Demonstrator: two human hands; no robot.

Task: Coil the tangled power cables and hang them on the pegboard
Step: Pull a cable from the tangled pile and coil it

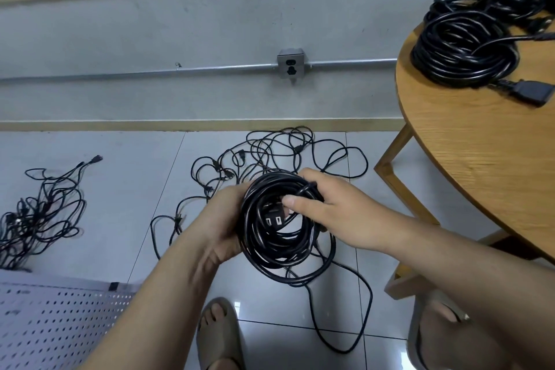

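A black power cable coil [270, 255] hangs in the air between my hands, above the tiled floor. My left hand [223, 219] grips the coil's left side. My right hand [324, 207] grips its upper right, with the thumb pressing a strand near the plug [274, 219] in the coil's middle. A loose tail of this cable [354, 336] trails down to the floor. Tangled black cables [270, 156] lie on the floor behind the coil. The grey perforated pegboard [57, 324] shows at the bottom left.
A round wooden table [480, 165] at the right carries coiled black cables [462, 48]. Another cable tangle [39, 213] lies at the far left. A wall socket [290, 64] sits on a metal conduit. My sandalled feet [220, 336] stand below the coil.
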